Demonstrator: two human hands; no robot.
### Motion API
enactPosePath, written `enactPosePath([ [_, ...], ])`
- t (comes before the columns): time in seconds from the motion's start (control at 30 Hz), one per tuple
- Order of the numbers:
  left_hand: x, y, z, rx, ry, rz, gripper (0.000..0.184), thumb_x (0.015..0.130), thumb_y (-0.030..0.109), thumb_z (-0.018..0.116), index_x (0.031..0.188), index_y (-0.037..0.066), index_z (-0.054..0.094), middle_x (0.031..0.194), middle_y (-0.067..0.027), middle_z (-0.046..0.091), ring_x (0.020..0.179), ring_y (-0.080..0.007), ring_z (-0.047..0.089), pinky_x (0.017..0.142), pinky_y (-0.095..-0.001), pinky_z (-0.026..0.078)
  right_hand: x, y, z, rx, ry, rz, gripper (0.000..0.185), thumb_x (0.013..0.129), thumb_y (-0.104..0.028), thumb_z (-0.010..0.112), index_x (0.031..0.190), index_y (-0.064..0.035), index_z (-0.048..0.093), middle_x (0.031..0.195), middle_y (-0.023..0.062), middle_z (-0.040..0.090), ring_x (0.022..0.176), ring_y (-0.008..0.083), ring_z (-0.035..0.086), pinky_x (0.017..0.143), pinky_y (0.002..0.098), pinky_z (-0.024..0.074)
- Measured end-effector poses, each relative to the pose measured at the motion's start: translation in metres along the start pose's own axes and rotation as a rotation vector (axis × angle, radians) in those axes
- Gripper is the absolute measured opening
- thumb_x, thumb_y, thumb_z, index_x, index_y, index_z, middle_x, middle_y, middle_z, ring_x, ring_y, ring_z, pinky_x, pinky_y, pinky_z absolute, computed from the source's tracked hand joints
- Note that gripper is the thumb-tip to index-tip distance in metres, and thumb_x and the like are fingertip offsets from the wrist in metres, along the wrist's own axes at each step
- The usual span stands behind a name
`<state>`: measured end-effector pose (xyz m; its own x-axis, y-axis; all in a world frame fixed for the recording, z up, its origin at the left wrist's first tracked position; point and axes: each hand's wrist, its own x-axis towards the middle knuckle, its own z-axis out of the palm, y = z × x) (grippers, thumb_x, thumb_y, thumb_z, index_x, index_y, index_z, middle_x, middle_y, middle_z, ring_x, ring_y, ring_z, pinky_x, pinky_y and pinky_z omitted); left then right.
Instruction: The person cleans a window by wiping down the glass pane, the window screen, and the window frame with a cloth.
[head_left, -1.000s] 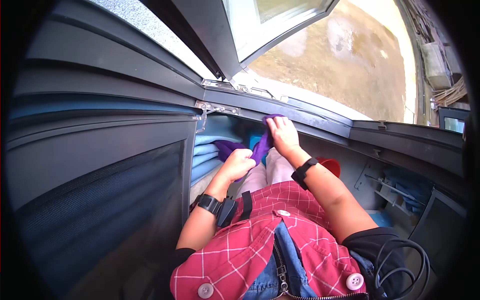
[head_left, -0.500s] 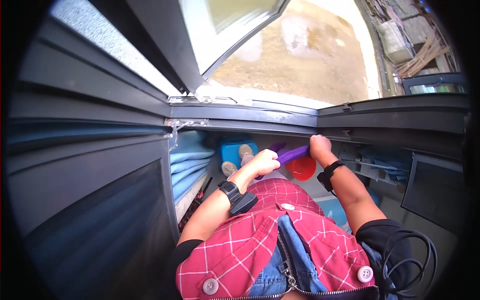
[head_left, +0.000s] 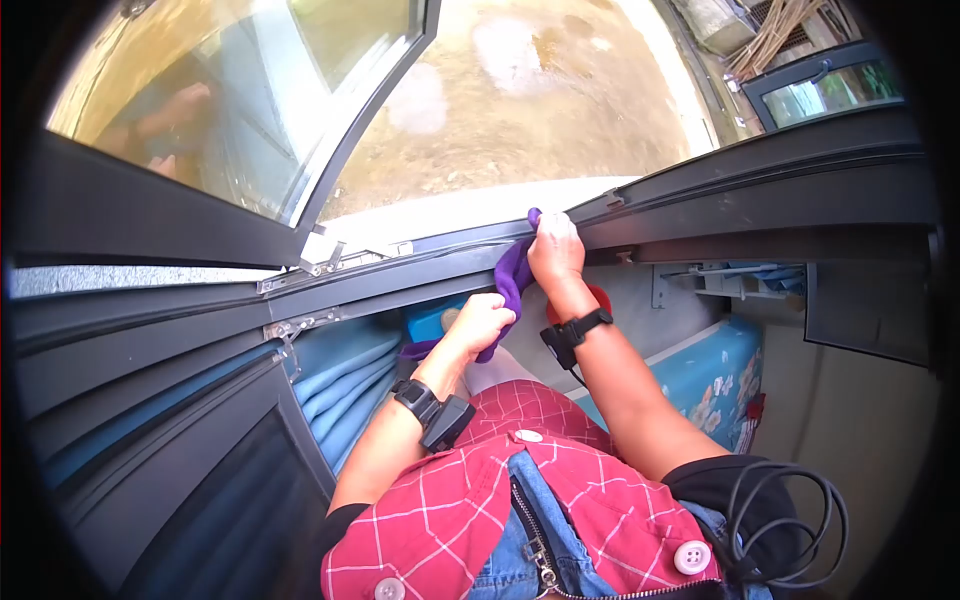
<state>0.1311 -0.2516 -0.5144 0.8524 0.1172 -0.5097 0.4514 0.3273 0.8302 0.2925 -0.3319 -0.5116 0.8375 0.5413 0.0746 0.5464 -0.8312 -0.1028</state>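
A twisted purple cloth (head_left: 513, 274) runs between my two hands at the dark window frame (head_left: 400, 287). My right hand (head_left: 556, 252) is closed around its upper part, close to the frame's bottom rail, and a short end sticks up past my fingers. Lower and to the left, my left hand (head_left: 482, 325) grips the cloth in a fist. Another part of the cloth trails down to the left behind that hand. An opened window sash (head_left: 370, 120) tilts outward at the upper left, its hinge fixed to the frame.
Below the frame, a red bucket (head_left: 600, 298) shows partly behind my right wrist. I stand over a blue stool (head_left: 424, 322), mostly hidden. Blue curtain folds (head_left: 345, 375) hang at left. A flowered blue surface (head_left: 700, 375) lies to the right, under a small wall rack (head_left: 745, 280).
My right hand has gone up and forward to the frame with the cloth, which now hangs more upright. My view has shifted, showing more of the sash and the flowered surface.
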Motion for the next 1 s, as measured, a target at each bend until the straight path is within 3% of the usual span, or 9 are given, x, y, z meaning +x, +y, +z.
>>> enactPosePath([
  [0.23,0.029,-0.012,-0.005,-0.190,0.088,-0.046,0.012,0.076,0.005,0.058,0.065,0.007,0.055,0.064,0.0042,0.048,0.057,-0.0065,0.041,0.052,-0.0246,0.034,0.034,-0.018,-0.007,-0.115,-0.498,0.115,0.017,0.079,-0.012,0.055,0.086,-0.0045,0.068,0.095,0.0175,0.065,0.092,0.0303,0.064,0.078,0.0367,0.0531],
  [0.3,0.030,-0.012,-0.008,-0.153,0.134,-0.051,0.011,0.077,0.005,0.057,0.066,0.006,0.055,0.065,0.0041,0.049,0.058,-0.0065,0.042,0.052,-0.0241,0.034,0.025,-0.029,0.013,-0.265,-0.343,0.011,0.016,0.077,-0.015,0.059,0.083,-0.0061,0.070,0.090,0.0155,0.067,0.089,0.0296,0.066,0.074,0.0367,0.0546],
  [0.37,0.021,-0.016,-0.018,-0.171,0.117,-0.069,0.006,0.077,0.004,0.056,0.072,0.004,0.058,0.067,0.0026,0.053,0.060,-0.0068,0.045,0.054,-0.0235,0.037,0.024,-0.043,0.018,-0.173,-0.423,0.054,0.015,0.076,-0.015,0.060,0.082,-0.0065,0.070,0.092,0.0145,0.067,0.089,0.0273,0.065,0.073,0.0350,0.0540],
  [0.5,-0.005,-0.004,-0.032,-0.392,0.221,-0.156,0.010,0.079,0.003,0.054,0.084,0.000,0.063,0.076,-0.0002,0.060,0.066,-0.0071,0.052,0.062,-0.0220,0.043,0.001,-0.100,0.037,-0.004,-0.285,-0.375,0.013,0.071,-0.013,0.061,0.080,-0.0090,0.068,0.089,0.0129,0.063,0.086,0.0266,0.061,0.073,0.0369,0.0504],
  [0.6,-0.006,-0.005,-0.039,-0.360,0.292,-0.116,0.006,0.078,0.004,0.055,0.077,0.001,0.061,0.071,0.0009,0.056,0.061,-0.0069,0.048,0.055,-0.0240,0.039,0.010,-0.087,0.035,0.093,-0.237,-0.534,0.010,0.072,-0.013,0.060,0.077,-0.0081,0.066,0.089,0.0139,0.062,0.088,0.0283,0.060,0.074,0.0389,0.0492],
  [0.67,-0.002,-0.002,-0.041,-0.241,0.254,-0.061,0.006,0.078,0.002,0.055,0.075,0.003,0.060,0.072,0.0016,0.057,0.062,-0.0057,0.048,0.057,-0.0220,0.039,0.015,-0.064,0.027,0.044,-0.257,-0.416,0.010,0.075,-0.012,0.057,0.078,-0.0088,0.066,0.089,0.0134,0.062,0.086,0.0277,0.061,0.068,0.0367,0.0506],
  [0.7,0.004,0.003,-0.032,-0.196,0.253,-0.063,0.008,0.078,0.003,0.056,0.070,0.005,0.058,0.066,0.0037,0.052,0.057,-0.0056,0.044,0.052,-0.0223,0.036,0.024,-0.051,0.016,-0.204,-0.347,-0.436,0.013,0.077,-0.013,0.059,0.081,-0.0137,0.071,0.081,0.0053,0.068,0.079,0.0201,0.067,0.059,0.0321,0.0515],
  [0.77,0.016,0.007,-0.013,-0.137,0.239,-0.078,0.013,0.078,0.004,0.057,0.065,0.006,0.055,0.061,0.0056,0.048,0.054,-0.0054,0.042,0.049,-0.0228,0.033,0.039,-0.022,0.002,-0.360,-0.462,-0.339,0.014,0.078,-0.015,0.060,0.080,-0.0191,0.073,0.079,0.0002,0.070,0.079,0.0152,0.067,0.059,0.0310,0.0517],
  [1.0,0.047,-0.001,0.028,-0.167,0.173,-0.004,0.016,0.077,0.006,0.058,0.062,0.006,0.052,0.060,0.0054,0.045,0.054,-0.0061,0.038,0.049,-0.0254,0.031,0.075,0.001,-0.001,-0.346,-0.570,-0.002,0.020,0.083,-0.010,0.056,0.097,-0.0123,0.070,0.103,0.0095,0.067,0.098,0.0251,0.065,0.077,0.0377,0.0540],
])
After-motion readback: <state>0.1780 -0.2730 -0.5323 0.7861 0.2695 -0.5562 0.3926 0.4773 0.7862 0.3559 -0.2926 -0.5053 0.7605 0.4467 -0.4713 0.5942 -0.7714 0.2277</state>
